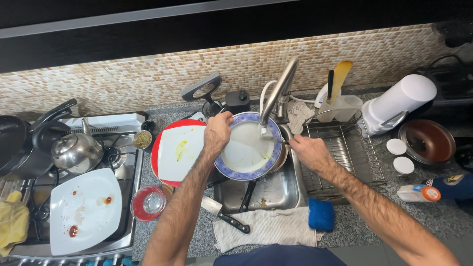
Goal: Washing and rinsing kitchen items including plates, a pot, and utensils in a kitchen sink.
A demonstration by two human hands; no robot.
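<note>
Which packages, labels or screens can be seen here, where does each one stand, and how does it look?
Squeeze bottle: lying on its side on the counter at right, white with an orange cap.
Printed package: right edge, just beyond the bottle, dark blue with yellow; partly cut off.
No screens or signs visible.

The plate (249, 150) hides the right hand (309, 150) fingertips and most of the sink (276, 192)

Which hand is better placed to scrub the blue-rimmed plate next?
Right. The left hand grips the blue-rimmed plate at its rim, tilted under the faucet; the right hand is beside it.
</note>
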